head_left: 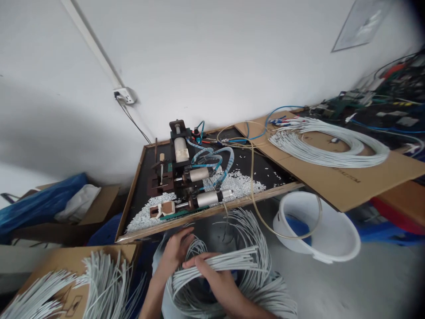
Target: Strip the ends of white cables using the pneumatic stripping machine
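A coiled bundle of thin, pale grey wires [232,259] lies in front of me, its cut ends pointing right. My right hand [212,271] is closed round the bundle, with fingers lying across the wires. Just left of it, my left hand [175,249] is raised beside the coil's upper left loop, its fingers loosely bent and apart. Whether those fingertips touch the wires is unclear. More of the coil [262,292] spreads below and right of my right forearm, over a light-coloured container or bag [158,257] that is mostly hidden.
A wood-edged bench [206,215] holds a pneumatic fixture [199,199], hoses and scattered white bits [146,215]. Right are a white bucket [335,248] and a wire coil [365,155] on cardboard [318,181]. Lower left, more wires [102,283] lie on cardboard [75,261]. A tan hose [254,195] hangs over the bench edge.
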Available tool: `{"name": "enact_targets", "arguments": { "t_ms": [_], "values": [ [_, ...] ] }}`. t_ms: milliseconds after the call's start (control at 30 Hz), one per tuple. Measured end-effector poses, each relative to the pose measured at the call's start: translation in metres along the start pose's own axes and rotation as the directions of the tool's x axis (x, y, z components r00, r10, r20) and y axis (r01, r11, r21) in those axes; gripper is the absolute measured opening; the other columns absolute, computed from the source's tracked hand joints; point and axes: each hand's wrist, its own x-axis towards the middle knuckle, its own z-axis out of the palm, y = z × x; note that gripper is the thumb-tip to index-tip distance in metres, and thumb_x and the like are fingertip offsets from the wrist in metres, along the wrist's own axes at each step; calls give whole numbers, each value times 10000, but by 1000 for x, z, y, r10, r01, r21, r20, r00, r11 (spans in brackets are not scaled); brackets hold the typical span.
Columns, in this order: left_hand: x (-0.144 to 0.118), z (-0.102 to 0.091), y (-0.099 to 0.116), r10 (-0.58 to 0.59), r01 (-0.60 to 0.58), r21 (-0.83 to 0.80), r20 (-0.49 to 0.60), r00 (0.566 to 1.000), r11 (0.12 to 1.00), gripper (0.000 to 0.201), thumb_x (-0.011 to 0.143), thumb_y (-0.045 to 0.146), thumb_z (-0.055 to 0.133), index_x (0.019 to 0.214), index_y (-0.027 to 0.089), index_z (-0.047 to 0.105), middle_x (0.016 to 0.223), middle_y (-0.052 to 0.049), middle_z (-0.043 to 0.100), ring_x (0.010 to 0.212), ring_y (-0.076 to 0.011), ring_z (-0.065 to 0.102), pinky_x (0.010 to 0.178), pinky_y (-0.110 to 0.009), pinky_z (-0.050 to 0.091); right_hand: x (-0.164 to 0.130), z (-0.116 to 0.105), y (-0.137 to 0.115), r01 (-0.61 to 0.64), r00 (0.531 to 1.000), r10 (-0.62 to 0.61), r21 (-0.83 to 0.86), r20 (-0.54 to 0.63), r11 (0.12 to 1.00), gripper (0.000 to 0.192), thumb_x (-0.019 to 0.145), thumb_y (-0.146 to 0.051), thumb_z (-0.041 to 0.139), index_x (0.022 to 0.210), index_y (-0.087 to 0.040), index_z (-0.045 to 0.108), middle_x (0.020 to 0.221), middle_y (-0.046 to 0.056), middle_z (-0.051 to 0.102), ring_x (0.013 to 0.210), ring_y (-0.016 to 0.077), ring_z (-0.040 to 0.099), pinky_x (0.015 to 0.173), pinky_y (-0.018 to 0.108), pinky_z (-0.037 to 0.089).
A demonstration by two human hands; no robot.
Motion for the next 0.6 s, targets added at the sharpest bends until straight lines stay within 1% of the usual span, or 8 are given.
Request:
{"name": "enact_targets", "arguments": {
  "t_ms": [67,133,233,300,367,433,533,600],
  "values": [
    [-15,-13,23,48,-39,-98,88,995,994,343,912,420,546,1081,196,744,1087,-74,749,1052,-278,670,939,-354,503,1,2,-1,12,1000,-12,-21,26,1000,304,875,-441,598,799,-233,806,813,44,793,888,248,724,890,354,516],
    [-33,-26,49,123,-95,-158,174,977,983,373,955,440,485,1034,193,752,1069,-77,746,1024,-256,671,920,-335,509,1,4,0,36,997,-33,-45,67,998,289,872,-417,593,792,-216,784,812,51,787,853,239,724,840,347,538],
    [-55,-37,84,261,-244,-95,270,927,965,303,930,400,564,1102,220,736,1151,-90,713,1103,-261,623,960,-341,474,-1,9,3,85,991,-72,-110,114,990,187,798,-368,655,866,-205,718,903,61,762,875,237,707,813,350,556],
    [-62,-38,99,304,-306,-41,299,904,951,256,891,364,638,1094,243,736,1108,-76,726,1061,-253,634,1031,-385,413,-2,12,5,118,987,-100,-146,124,982,277,757,-324,669,1006,-204,665,1071,79,723,993,241,673,888,365,539],
    [-63,-35,108,315,-326,-12,297,901,945,157,891,311,646,981,254,761,990,-45,748,946,-221,662,1092,-418,335,-2,12,7,139,984,-115,-180,135,974,301,768,-300,634,1058,-221,641,1147,74,697,1059,237,644,958,372,506],
    [-62,-31,112,321,-332,-9,276,906,943,150,903,272,623,862,248,765,889,-27,748,849,-198,666,1105,-423,308,-3,10,11,142,982,-110,-215,154,966,204,809,-303,589,985,-244,675,1065,51,726,1030,241,652,980,378,487],
    [-61,-26,113,323,-329,-9,219,921,944,176,903,258,600,818,244,753,803,-36,732,797,-210,655,1061,-416,362,-2,1,19,91,993,-69,-254,96,963,175,835,-368,602,882,-264,735,941,41,753,981,263,660,986,388,476],
    [-62,-22,111,288,-288,-21,131,949,957,193,914,273,569,821,237,735,787,-52,719,813,-225,650,945,-372,455,0,-4,22,23,1000,-18,-229,23,973,223,776,-447,689,864,-259,769,933,55,763,992,288,657,987,401,483]
  ]
}}
